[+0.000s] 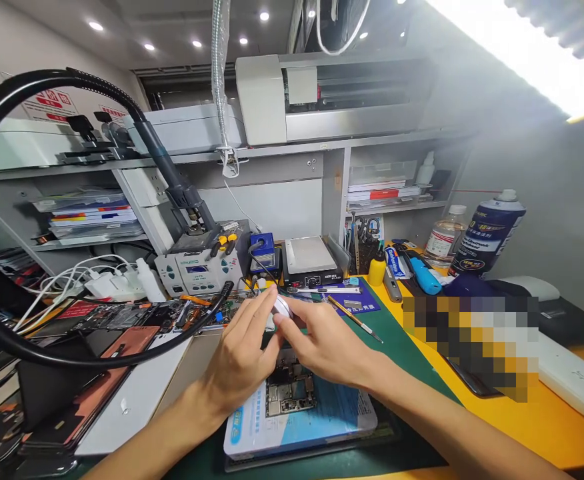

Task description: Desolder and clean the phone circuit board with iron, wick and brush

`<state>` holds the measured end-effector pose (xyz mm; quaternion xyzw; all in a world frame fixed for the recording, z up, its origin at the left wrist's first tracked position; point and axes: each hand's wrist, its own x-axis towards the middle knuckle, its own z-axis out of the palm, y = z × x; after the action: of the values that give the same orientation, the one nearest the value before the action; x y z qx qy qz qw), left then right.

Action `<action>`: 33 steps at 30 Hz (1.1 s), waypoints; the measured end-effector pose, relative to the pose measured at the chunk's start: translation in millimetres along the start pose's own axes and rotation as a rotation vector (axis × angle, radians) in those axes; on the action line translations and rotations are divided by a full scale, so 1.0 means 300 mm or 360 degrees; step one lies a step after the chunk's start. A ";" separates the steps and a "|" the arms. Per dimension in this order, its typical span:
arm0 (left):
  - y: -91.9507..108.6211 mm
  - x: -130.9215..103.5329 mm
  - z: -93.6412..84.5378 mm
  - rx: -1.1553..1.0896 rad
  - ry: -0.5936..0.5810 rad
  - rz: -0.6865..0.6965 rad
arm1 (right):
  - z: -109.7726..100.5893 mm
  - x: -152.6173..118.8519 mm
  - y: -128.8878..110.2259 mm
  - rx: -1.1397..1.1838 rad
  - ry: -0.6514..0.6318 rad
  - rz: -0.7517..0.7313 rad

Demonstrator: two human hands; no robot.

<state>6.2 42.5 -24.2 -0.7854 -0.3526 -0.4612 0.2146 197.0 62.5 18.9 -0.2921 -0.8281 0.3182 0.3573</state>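
Above the middle of the bench, my left hand (245, 343) and my right hand (325, 333) come together, fingertips closed around a small round white-and-silver thing (283, 307). It looks like a little tin or lid; most of it is hidden by the fingers, so its exact kind does not show. Just below the hands lies a phone circuit board (292, 393), its upper part covered by them. The board rests on a blue-and-white flat box (342, 420), which sits on the green mat (412, 387).
A hot-air station (199, 270) stands behind on the left, its black hose (97, 363) looping over phone parts. A tweezer-like pen tool (355, 320) lies right of my hands. Farther right are a yellow bottle (377, 268), a spray can (487, 233) and a clear bottle (443, 240).
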 end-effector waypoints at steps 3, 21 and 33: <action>-0.001 -0.001 0.003 0.0011 0.0009 0.0037 | 0.013 -0.009 0.003 -0.0154 0.0049 -0.0048; -0.182 0.014 -0.066 -0.0210 -0.0696 -0.0851 | -0.195 0.183 0.204 -0.0466 0.0328 0.0798; -0.154 0.010 0.017 -0.0310 -0.1164 -0.0741 | -0.095 0.836 0.286 -0.0661 -0.0354 0.1210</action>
<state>-24.6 77.5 -23.5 -0.8131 -0.5278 -0.2201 -0.1089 97.2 303.8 73.0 -0.6052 -0.7416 0.2835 0.0575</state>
